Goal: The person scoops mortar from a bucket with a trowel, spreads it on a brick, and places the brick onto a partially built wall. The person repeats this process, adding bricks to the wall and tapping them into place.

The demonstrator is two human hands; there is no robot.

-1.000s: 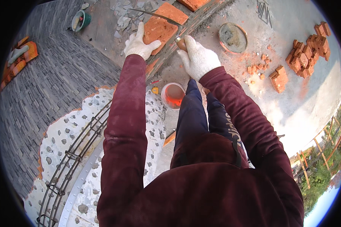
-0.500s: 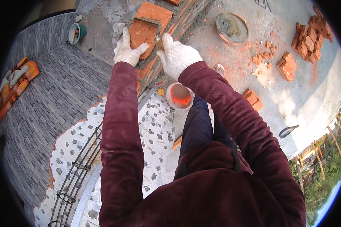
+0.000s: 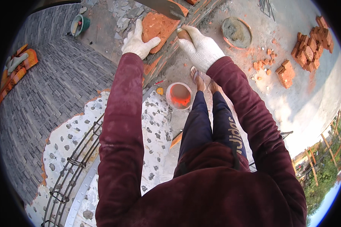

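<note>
Beyond the round white bucket (image 3: 169, 97), up and to its left, a rough orange-red brick (image 3: 161, 28) lies flat at the low wall (image 3: 161, 66), its face grainy and its edges uneven. The left hand (image 3: 137, 43), in a white knit glove, is laid against the brick with fingers spread and thumb along its near side; some fingertips are hard to make out, and whether they grip or merely rest cannot be told. Beyond the bucket and almost straight in line with it, the right hand (image 3: 201, 47), gloved alike, is closed around the smooth rounded wooden handle (image 3: 184, 35) of a trowel. Farther out from the bucket, the flat grey blade (image 3: 161, 6) runs off the upper edge of the view, and the right hand's palm side is hidden.

The bucket itself holds something smooth and brown, with a glowing orange patch inside; its depth cannot be judged. Just left of it sits a small yellow object (image 3: 160, 91), too small to identify. To the bucket's upper right stands a shallow round basin (image 3: 231, 45) of lumpy grey mortar (image 3: 236, 32); farther right, blocky bricks (image 3: 308, 51) are heaped. Left of the bucket spread narrow, ridged grey tiles (image 3: 64, 83), bent by the lens.
</note>
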